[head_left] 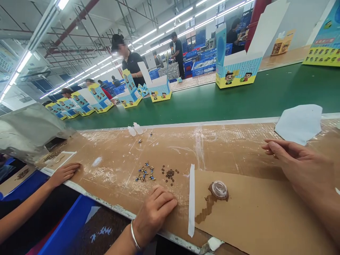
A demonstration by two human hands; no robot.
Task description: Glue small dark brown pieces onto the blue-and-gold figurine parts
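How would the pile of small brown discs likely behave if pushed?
The small brown discs would probably spread apart, since they lie loose with several strays around the pile. Each looks tiny, so likely light. Their round outlines suggest one could roll if tipped on edge.

Overhead: fluorescent tubes (175, 17) glowed in rows near a red pipe (70, 30).
Behind the conveyor (196, 106): blue crates (203, 71) stood near a red column (258, 19).
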